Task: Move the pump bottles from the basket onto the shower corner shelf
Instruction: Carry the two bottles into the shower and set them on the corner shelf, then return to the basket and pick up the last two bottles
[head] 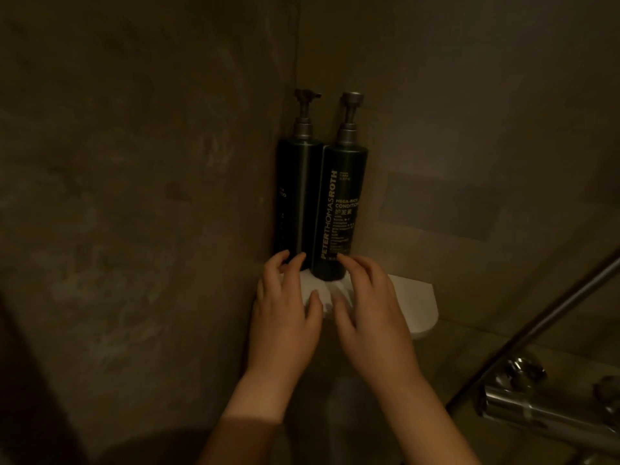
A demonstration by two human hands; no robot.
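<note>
Two tall dark green pump bottles stand upright side by side on the white corner shelf [414, 302], pushed into the wall corner. The left bottle [293, 196] is against the left wall; the right bottle [342, 209] carries pale lettering. Both have grey pump heads. My left hand [285, 317] lies at the foot of the left bottle, fingertips touching its base. My right hand [372, 317] lies at the foot of the right bottle, fingers loosely bent and touching its base. Neither hand grips a bottle. The basket is out of view.
Brown stone-look walls meet in the corner behind the bottles. A chrome shower mixer [550, 407] with a slanted rail [536, 330] sits at the lower right. The right half of the shelf holds nothing.
</note>
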